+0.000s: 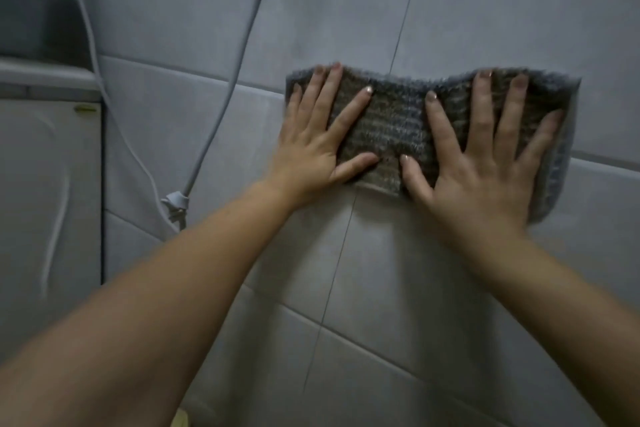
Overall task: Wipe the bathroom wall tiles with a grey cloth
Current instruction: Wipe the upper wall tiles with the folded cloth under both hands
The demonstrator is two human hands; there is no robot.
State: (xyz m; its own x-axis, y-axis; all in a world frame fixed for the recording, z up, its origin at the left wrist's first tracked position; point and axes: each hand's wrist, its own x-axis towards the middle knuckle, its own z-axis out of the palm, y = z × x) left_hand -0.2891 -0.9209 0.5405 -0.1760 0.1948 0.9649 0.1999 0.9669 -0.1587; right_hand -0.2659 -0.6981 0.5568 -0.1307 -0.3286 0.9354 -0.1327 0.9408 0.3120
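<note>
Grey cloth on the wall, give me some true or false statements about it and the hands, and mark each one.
1. Both the left hand and the right hand press the grey cloth against the wall tiles. True.
2. The left hand is balled into a fist. False: its fingers are spread straight.
3. A hose hangs left of the grey cloth. True.
4. The grey cloth is bunched into a ball. False: it lies spread flat.

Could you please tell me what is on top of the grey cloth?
The left hand and right hand press flat on the grey cloth, fingers spread. The wall tiles directly behind it are covered, unseen.
</note>
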